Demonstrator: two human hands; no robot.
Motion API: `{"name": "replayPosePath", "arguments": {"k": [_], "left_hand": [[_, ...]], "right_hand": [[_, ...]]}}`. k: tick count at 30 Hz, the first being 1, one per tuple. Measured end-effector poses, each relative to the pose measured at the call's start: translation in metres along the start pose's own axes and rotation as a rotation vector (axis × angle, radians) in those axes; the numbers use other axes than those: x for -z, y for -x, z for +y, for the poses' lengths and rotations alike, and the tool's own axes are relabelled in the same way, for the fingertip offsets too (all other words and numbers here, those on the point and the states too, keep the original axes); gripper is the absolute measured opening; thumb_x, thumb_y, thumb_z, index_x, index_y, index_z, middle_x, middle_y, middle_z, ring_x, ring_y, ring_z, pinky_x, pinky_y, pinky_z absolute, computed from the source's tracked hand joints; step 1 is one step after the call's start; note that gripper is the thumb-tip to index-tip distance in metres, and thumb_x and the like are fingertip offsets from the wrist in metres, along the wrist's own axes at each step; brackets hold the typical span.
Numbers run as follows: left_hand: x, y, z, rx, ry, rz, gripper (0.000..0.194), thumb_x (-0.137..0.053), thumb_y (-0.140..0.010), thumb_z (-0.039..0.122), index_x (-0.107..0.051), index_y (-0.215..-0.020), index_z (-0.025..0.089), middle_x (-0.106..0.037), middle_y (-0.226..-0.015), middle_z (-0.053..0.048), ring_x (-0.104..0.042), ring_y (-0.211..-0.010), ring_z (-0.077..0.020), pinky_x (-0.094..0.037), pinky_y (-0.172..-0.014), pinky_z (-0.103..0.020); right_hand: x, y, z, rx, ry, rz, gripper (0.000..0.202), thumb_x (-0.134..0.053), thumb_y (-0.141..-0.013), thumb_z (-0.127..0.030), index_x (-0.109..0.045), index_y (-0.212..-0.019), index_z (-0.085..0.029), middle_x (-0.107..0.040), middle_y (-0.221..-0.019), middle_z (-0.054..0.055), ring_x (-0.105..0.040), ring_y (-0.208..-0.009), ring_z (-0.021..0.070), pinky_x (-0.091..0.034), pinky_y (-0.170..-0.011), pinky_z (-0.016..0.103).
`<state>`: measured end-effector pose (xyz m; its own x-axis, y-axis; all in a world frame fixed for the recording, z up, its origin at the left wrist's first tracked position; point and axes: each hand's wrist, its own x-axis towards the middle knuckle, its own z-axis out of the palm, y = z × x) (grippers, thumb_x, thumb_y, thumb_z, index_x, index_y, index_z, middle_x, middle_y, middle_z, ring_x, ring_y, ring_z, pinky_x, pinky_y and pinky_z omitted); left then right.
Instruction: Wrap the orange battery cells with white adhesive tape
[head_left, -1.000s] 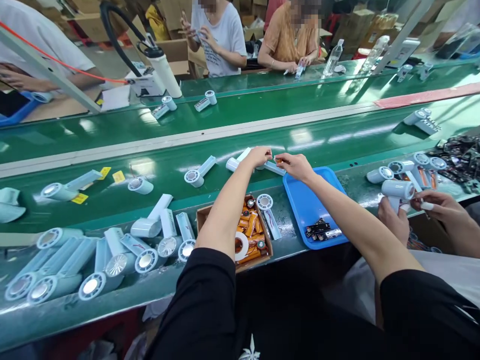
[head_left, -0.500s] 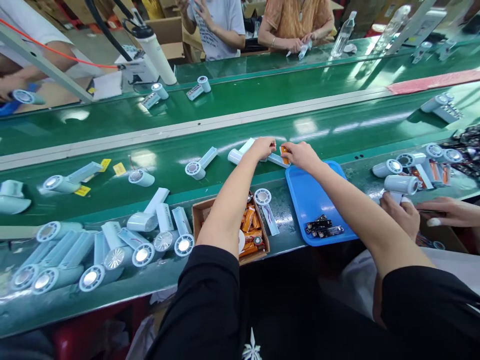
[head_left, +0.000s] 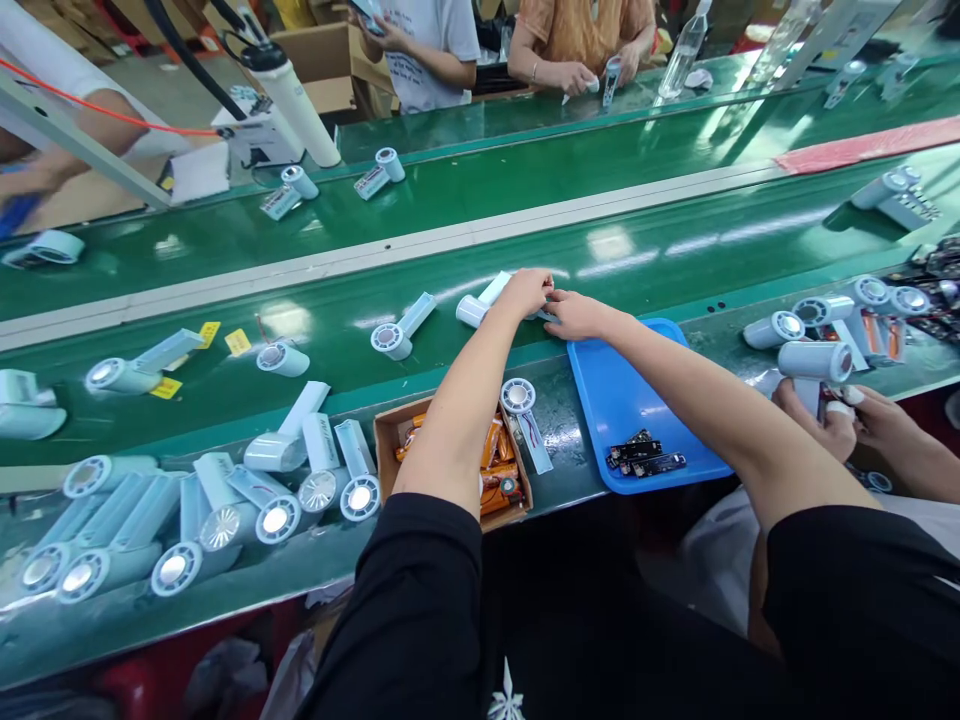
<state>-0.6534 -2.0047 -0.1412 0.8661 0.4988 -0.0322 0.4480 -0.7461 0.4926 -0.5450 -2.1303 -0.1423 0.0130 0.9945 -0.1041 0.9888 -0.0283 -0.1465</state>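
Fingers bunched over a half-hidden pale blue housing

The left hand curls with its fingertips drawn in; the right hand arches flatter, its fingertips almost meeting the left's. Whether either has a firm grip cannot be told, since the knuckles cover it. The housing shows only as a sliver between them, towards the near edge of the green belt, just beyond the far left corner of the blue tray. Coming at it from both sides probably keeps so light a part from sliding. Black circuit boards lie near the tray's near edge, and a cardboard box of orange-wrapped parts sits under the left forearm, both seemingly placed for short reaches. Between box and tray, a wired housing lies open side up, presumably leaving its inside accessible.
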Motion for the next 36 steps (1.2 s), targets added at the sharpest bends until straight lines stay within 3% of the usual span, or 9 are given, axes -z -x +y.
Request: {"name": "replayPosePath", "arguments": {"k": [11,15,17,21,25,28,31,34,36], "left_hand": [[0.004,-0.001,0.006,-0.031,0.04,0.03,0.027,-0.061,-0.095,0.028,-0.069,-0.119,0.018,-0.074,-0.121,-0.011,-0.063,-0.111,-0.0254,-0.045,-0.099,-0.034],[0.055,0.051,-0.048,0.138,-0.087,0.278,0.052,-0.061,-0.097,0.05,-0.059,-0.138,0.017,-0.061,-0.146,-0.016,-0.051,-0.136,-0.0315,-0.036,-0.117,-0.043],[0.08,0.09,-0.083,0.331,-0.188,0.196,0.064,-0.065,-0.093,0.056,-0.057,-0.14,0.014,-0.056,-0.15,-0.019,-0.047,-0.139,-0.035,-0.037,-0.117,-0.047],[0.102,0.161,-0.106,0.485,-0.222,-0.125,0.058,-0.079,-0.083,0.04,-0.062,-0.132,0.015,-0.07,-0.13,-0.015,-0.062,-0.119,-0.0297,-0.049,-0.103,-0.037],[0.121,0.209,-0.09,0.454,-0.17,0.083,0.056,-0.073,-0.088,0.039,-0.058,-0.138,0.019,-0.07,-0.13,-0.016,-0.066,-0.119,-0.035,-0.05,-0.099,-0.042],[0.157,0.296,-0.092,0.463,-0.113,0.268,0.074,-0.073,-0.088,0.039,-0.043,-0.153,0.023,-0.069,-0.132,-0.014,-0.067,-0.118,-0.0346,-0.051,-0.102,-0.044],[0.184,0.447,-0.101,0.605,-0.165,0.435,0.061,-0.072,-0.087,0.041,-0.056,-0.144,0.027,-0.069,-0.135,-0.008,-0.067,-0.121,-0.03,-0.051,-0.106,-0.042],[0.175,0.59,-0.119,0.882,-0.276,0.618,0.041,-0.065,-0.089,0.049,-0.071,-0.126,0.033,-0.074,-0.125,-0.003,-0.07,-0.114,-0.0287,-0.054,-0.105,-0.045],[0.152,0.646,-0.138,0.961,-0.297,0.655,0.039,-0.06,-0.091,0.055,-0.073,-0.122,0.035,-0.075,-0.123,-0.002,-0.07,-0.116,-0.0315,-0.055,-0.105,-0.05]], "right_hand": [[0.002,0.015,0.041,-0.053,-0.015,0.027,0.034,-0.069,-0.094,-0.036,-0.079,-0.126,-0.03,-0.083,-0.102,0.006,-0.075,-0.095,0.0284,-0.052,-0.083,0.035],[0.017,0.024,0.081,-0.21,0.055,0.155,0.028,-0.071,-0.095,-0.028,-0.081,-0.12,-0.02,-0.082,-0.1,0.011,-0.073,-0.089,0.0224,-0.051,-0.085,0.033],[0.023,0.018,0.087,-0.268,0.09,0.194,0.024,-0.075,-0.091,-0.03,-0.084,-0.104,-0.01,-0.079,-0.088,0.018,-0.072,-0.086,0.0257,-0.052,-0.085,0.039],[0.014,-0.03,0.042,-0.003,0.023,0.266,0.053,-0.086,-0.079,-0.049,-0.079,-0.118,-0.014,-0.076,-0.119,0.024,-0.07,-0.115,0.0389,-0.052,-0.102,0.052],[-0.016,-0.095,-0.019,0.378,-0.142,0.165,0.092,-0.092,-0.053,-0.066,-0.071,-0.133,-0.026,-0.07,-0.136,0.021,-0.066,-0.126,0.0414,-0.055,-0.105,0.053],[-0.023,-0.121,-0.033,0.418,-0.168,0.172,0.084,-0.072,-0.053,-0.092,-0.076,-0.115,-0.036,-0.077,-0.102,0.016,-0.076,-0.097,0.0353,-0.06,-0.087,0.055],[-0.001,-0.101,-0.045,0.329,-0.198,0.32,0.093,-0.05,-0.05,-0.108,-0.074,-0.113,-0.043,-0.074,-0.093,0.019,-0.075,-0.091,0.0383,-0.057,-0.074,0.057],[0.032,-0.05,-0.097,0.247,-0.344,0.366,0.085,-0.061,-0.063,-0.097,-0.057,-0.136,-0.054,-0.072,-0.115,0.016,-0.073,-0.098,0.0384,-0.057,-0.073,0.057],[0.047,-0.025,-0.156,0.36,-0.464,0.28,0.081,-0.068,-0.071,-0.087,-0.052,-0.143,-0.052,-0.067,-0.128,0.014,-0.072,-0.101,0.0352,-0.061,-0.08,0.053]]}}
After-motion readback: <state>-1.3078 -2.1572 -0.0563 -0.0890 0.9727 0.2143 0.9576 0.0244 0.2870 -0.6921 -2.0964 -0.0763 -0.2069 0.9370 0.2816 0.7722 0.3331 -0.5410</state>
